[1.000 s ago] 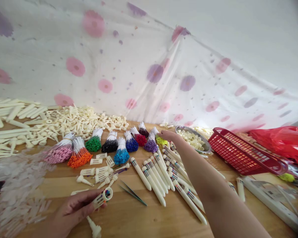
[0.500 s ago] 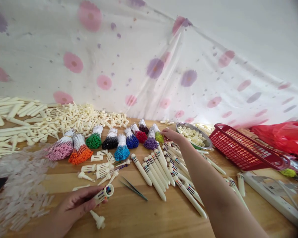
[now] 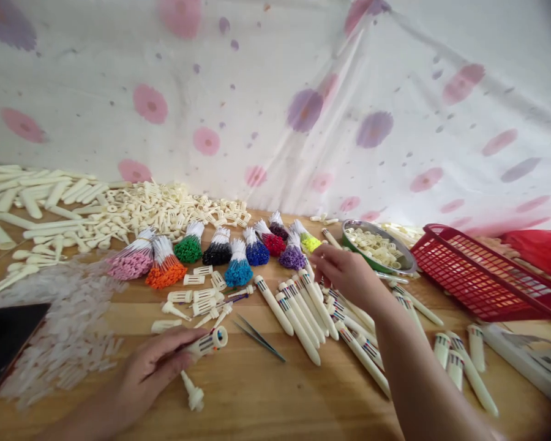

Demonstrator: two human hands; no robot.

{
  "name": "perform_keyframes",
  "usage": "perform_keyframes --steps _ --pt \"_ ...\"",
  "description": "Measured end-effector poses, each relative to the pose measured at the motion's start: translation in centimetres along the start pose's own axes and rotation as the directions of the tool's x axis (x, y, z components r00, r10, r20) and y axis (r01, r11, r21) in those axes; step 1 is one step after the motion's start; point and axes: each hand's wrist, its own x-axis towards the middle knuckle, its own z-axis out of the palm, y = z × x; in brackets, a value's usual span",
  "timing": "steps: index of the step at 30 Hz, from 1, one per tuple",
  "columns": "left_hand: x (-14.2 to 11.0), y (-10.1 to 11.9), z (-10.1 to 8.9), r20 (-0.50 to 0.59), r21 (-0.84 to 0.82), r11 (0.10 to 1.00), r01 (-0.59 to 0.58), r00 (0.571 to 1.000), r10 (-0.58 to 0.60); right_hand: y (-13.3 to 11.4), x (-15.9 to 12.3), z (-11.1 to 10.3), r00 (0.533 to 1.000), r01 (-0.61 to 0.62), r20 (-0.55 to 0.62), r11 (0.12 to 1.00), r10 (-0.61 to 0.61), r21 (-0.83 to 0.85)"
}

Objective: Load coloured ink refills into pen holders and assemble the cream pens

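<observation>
My left hand (image 3: 163, 364) is closed around a cream slotted pen barrel (image 3: 206, 344), its round open end facing right with coloured tips inside. A cream plunger-like part (image 3: 193, 392) lies on the table just below that hand. My right hand (image 3: 344, 269) has its fingers curled together beside the bundle of yellow-tipped refills (image 3: 310, 243), above a pile of cream multicolour pens (image 3: 358, 358). What its fingertips hold, if anything, is hidden. Other refill bundles stand in a row: purple (image 3: 292, 257), light blue (image 3: 238, 271), orange (image 3: 166, 269), pink (image 3: 131, 262) and several more.
Tweezers (image 3: 259, 339) lie at the middle of the wooden table. Loose cream parts (image 3: 165, 205) heap at the back left, clear small tubes (image 3: 68, 343) and a dark phone-like slab (image 3: 9, 343) at left. A metal bowl (image 3: 406, 260) and red basket (image 3: 468, 275) stand at right.
My right hand has drawn back slightly from the yellow refill bundle towards me, its fingers now pointing lower. My left hand has turned the barrel more sideways. The view has shifted left.
</observation>
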Motion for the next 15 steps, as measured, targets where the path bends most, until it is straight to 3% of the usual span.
perform_keyframes --steps 1,3,5,15 --pt "-0.1 -0.2 0.0 -0.03 0.049 0.997 -0.06 0.998 0.061 -1.0 -1.4 0.3 0.991 0.132 0.006 0.991 -0.132 0.009" --pt "-0.3 -0.3 -0.2 -0.054 0.118 0.982 -0.147 0.987 0.154 -2.6 -3.6 1.0 0.931 0.365 0.019 0.93 -0.366 0.043" --pt "-0.4 -0.2 -0.3 -0.053 0.143 0.97 -0.196 0.977 0.205 -3.6 -4.8 1.6 0.866 0.498 0.023 0.866 -0.499 0.044" --pt "-0.4 -0.1 -0.1 -0.003 0.125 0.958 -0.257 0.966 0.26 -3.7 -5.0 2.5 0.74 0.673 0.062 0.739 -0.67 -0.04"
